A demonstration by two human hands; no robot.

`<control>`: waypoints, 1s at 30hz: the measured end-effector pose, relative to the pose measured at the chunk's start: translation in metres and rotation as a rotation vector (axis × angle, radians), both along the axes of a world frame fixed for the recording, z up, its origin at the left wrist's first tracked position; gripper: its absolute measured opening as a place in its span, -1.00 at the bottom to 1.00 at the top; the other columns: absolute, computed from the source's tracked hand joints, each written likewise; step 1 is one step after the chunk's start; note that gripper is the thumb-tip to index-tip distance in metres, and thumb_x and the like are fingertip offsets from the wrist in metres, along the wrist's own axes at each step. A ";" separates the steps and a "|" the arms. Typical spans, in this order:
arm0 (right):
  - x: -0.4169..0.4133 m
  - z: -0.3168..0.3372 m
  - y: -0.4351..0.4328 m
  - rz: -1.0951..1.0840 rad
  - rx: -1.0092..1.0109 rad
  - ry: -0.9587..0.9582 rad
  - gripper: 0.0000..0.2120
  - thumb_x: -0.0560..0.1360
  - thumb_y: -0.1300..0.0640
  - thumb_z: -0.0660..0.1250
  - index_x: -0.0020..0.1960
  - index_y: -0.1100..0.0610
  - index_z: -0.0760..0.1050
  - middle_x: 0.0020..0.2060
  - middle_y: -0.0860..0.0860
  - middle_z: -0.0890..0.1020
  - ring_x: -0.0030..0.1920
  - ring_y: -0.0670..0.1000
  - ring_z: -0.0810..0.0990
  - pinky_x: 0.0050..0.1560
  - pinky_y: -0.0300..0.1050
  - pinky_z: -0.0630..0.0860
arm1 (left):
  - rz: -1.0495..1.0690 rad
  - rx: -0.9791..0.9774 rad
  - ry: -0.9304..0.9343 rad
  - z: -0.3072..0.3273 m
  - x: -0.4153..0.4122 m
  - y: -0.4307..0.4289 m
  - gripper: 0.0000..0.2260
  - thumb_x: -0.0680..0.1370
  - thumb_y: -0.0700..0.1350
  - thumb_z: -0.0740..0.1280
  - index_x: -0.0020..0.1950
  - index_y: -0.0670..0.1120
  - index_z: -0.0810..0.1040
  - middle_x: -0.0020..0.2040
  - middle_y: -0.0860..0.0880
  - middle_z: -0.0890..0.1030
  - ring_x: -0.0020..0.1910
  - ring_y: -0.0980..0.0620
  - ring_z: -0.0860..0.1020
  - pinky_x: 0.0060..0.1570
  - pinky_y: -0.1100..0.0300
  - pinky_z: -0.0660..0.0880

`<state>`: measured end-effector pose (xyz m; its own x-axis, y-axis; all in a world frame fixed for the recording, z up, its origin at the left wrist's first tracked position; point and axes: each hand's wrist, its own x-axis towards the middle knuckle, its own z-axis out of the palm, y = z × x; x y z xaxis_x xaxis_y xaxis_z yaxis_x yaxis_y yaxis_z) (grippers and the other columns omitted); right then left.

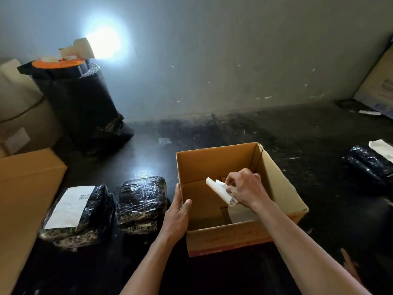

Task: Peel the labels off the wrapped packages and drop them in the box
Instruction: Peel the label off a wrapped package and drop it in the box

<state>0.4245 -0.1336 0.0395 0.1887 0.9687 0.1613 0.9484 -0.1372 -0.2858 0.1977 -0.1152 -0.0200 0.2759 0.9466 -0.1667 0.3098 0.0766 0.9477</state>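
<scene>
A closed cardboard carton (pixel 25 199) fills the left edge of a dark floor. Just beside it lies a black film-wrapped package (pixel 93 211) with a white label (pixel 70 206) stuck flat on its top. A second wrapped package (pixel 142 204) sits close to the first one's right, showing only bare film on top. Behind them, against the pale wall, stands a tall black bag (pixel 85 107) with an orange-rimmed object on top.

At centre, the left hand (pixel 177 211) grips the left wall of the open box (pixel 276 188), thumb hooked over the rim to the inside and fingers down the outside. The right hand (pixel 244 188) reaches over the opening, fingertips drawn narrow in a pinch on a peeled label (pixel 219 188). That label curls into a loose roll and hangs above the box's interior, with a printed code visible at its lower end.

Well apart on the right, a third wrapped package (pixel 370 165) lies on the floor with a white strip of paper (pixel 382 149) touching its far end.
</scene>
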 end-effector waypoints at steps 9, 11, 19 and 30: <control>0.001 -0.002 0.010 0.057 0.038 -0.054 -0.89 0.48 0.00 0.46 0.00 -0.04 0.67 0.01 -0.06 0.63 0.09 -0.05 0.48 0.14 0.03 0.43 | -0.002 -0.031 -0.014 0.003 -0.001 0.004 -0.38 0.67 0.00 0.25 0.60 0.29 -0.03 0.50 0.28 0.19 0.47 0.13 0.30 0.49 -0.03 0.28; 0.001 -0.002 0.011 0.062 0.030 -0.062 -0.89 0.49 0.00 0.43 0.00 -0.04 0.67 0.03 -0.07 0.61 0.10 -0.04 0.46 0.16 0.04 0.43 | -0.009 -0.027 -0.013 0.001 0.000 0.005 -0.39 0.67 0.00 0.24 0.59 0.32 -0.02 0.45 0.33 0.18 0.47 0.15 0.29 0.50 -0.01 0.25; 0.000 -0.005 0.008 0.096 0.005 -0.079 -0.91 0.50 0.02 0.43 0.00 -0.05 0.63 -0.05 -0.05 0.65 0.02 -0.04 0.51 0.18 0.08 0.38 | 0.001 -0.040 -0.042 0.005 0.001 0.007 -0.42 0.69 -0.01 0.21 0.62 0.24 -0.02 0.39 0.31 0.20 0.38 0.19 0.29 0.32 0.18 0.35; -0.001 -0.002 0.010 0.128 0.035 -0.039 -0.95 0.52 0.05 0.42 -0.02 -0.04 0.61 -0.05 -0.04 0.65 0.04 -0.03 0.53 0.18 0.06 0.42 | 0.024 0.000 0.012 -0.001 0.004 0.010 -0.45 0.69 0.04 0.17 0.61 0.26 -0.01 0.43 0.30 0.18 0.51 0.06 0.29 0.49 -0.07 0.28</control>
